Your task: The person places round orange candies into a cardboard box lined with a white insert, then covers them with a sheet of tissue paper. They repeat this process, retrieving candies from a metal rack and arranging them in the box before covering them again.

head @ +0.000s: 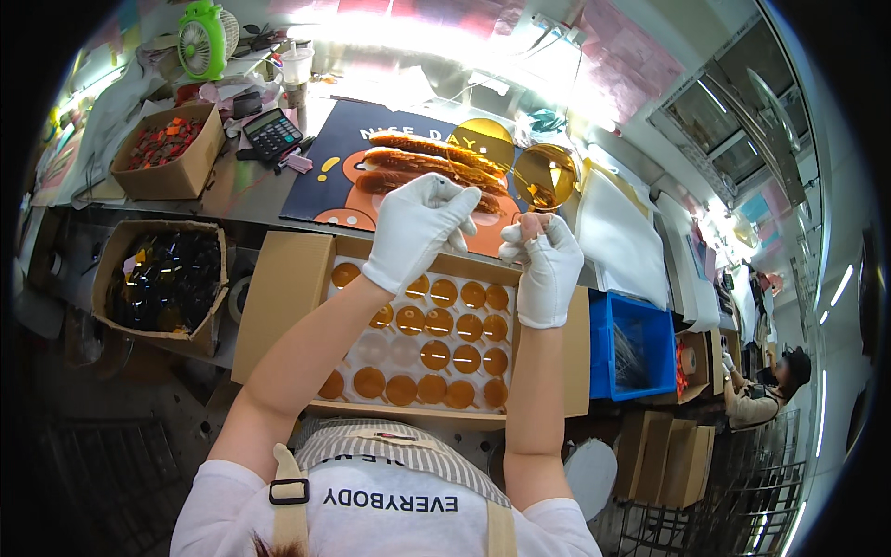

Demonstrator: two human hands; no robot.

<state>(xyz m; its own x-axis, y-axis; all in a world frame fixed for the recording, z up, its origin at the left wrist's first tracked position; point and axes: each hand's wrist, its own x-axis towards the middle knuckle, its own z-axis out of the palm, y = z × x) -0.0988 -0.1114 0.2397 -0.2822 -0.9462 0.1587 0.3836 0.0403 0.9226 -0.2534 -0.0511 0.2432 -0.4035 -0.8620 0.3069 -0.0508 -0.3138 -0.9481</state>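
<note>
My left hand (424, 226), in a white glove, is raised over the near edge of a dark printed mat (327, 167), its thumb and fingertips close together. My right hand (546, 261), gloved with a bare thumb tip showing, is just below a round amber lens (545, 174); whether it touches the lens is unclear. Whether either hand holds something small cannot be made out. Rows of stacked amber lenses (435, 169) lie on the mat behind my left hand. Below my hands, an open cardboard box (282, 306) holds rows of round amber lenses (443, 292) on a white liner.
A carton of small red pieces (167, 143), a calculator (271, 134) and a green fan (202, 42) are at the left. Below them is a carton of dark lenses (167, 278). A blue bin (602, 348) and white sheets (619, 230) lie right. A co-worker (759, 393) is far right.
</note>
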